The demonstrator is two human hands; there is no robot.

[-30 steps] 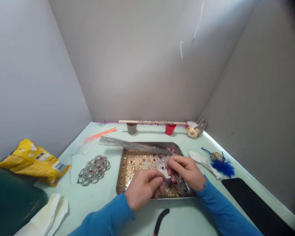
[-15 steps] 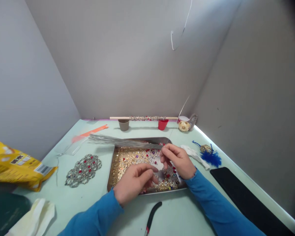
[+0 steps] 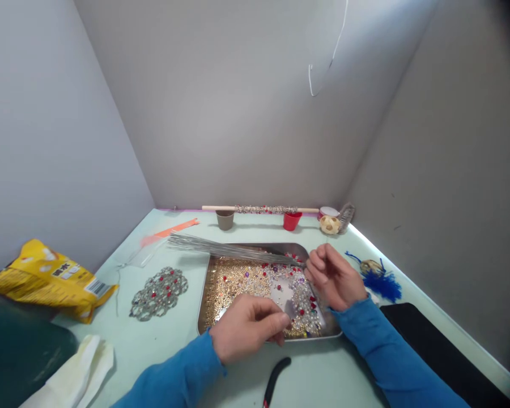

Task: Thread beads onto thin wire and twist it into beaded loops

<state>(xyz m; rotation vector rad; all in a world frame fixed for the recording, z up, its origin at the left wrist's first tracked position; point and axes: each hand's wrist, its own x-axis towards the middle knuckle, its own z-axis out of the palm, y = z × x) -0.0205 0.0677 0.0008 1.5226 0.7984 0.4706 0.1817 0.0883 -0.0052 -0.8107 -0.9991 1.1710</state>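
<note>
A shallow rectangular metal tray (image 3: 328,328) with rounded corners is set on a smooth pale green tabletop (image 3: 182,345). Its shiny floor is covered by a grainy layer of tiny gold beads (image 3: 233,289), dotted with red, purple and clear faceted ones. A bundle of thin, straight silver wires (image 3: 221,250) is laid across the tray's far rim, fanning out to the left.

The left hand (image 3: 246,328) is held over the tray's near edge with fingertips pinched together; what is gripped between them is too small to be made out. The right hand (image 3: 338,277) is raised over the tray's right end, fingers loosely curled and thumb close to the forefinger; whether anything is pinched there cannot be told. Both arms are clad in blue sleeves.

A flat, lacy beaded mat (image 3: 159,293) in silver with red stones is seen left of the tray, and a crinkled yellow foil bag (image 3: 51,279) farther left. A black-handled tool (image 3: 276,381) is placed just before the tray. A fuzzy blue tassel (image 3: 385,283) lies at the right. Along the back edge a wooden stick (image 3: 261,209) is propped across a brown cup (image 3: 225,220) and a red cup (image 3: 291,221). The table is boxed in by plain matte grey walls.
</note>
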